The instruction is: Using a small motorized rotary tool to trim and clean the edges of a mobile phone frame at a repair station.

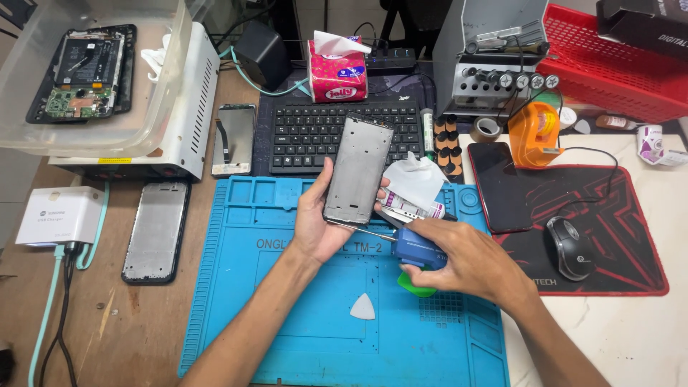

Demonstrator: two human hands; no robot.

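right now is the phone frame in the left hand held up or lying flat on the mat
Held up. The left hand grips the phone frame at its lower edge, tilted upright above the blue mat, not resting on it.

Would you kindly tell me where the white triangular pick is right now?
In the head view, the white triangular pick lies on the blue repair mat, low and centre, just below the green tool under the right hand.

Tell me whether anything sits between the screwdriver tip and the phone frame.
Nothing visible does. The left hand holds the phone frame upright, and the blue screwdriver in the right hand reaches its thin tip to the frame's lower edge, with no object between.
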